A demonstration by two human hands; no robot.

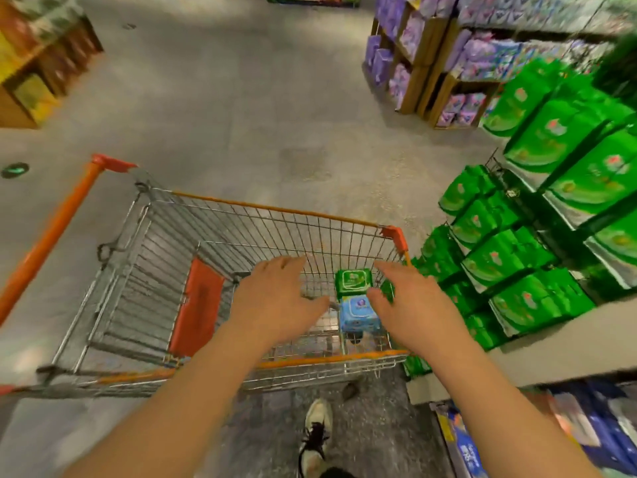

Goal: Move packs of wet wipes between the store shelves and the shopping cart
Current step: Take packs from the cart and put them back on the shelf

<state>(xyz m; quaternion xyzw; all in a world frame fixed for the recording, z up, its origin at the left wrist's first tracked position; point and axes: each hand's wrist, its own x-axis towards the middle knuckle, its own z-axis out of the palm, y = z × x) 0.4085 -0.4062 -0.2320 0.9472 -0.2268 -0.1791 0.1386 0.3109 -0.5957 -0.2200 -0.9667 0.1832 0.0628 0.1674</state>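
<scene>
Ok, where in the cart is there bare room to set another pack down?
The cart floor is bare from the orange seat flap across to the left hand. It is crowded at the right corner, where the green pack and blue pack lie by the right hand.

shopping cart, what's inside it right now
A green wipes pack and a blue wipes pack lie in the cart. Both hands hide part of the basket.

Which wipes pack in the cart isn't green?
The light blue pack, lying nearest the person, just below the green pack in the cart; a second green one sits beside the right hand.
</scene>
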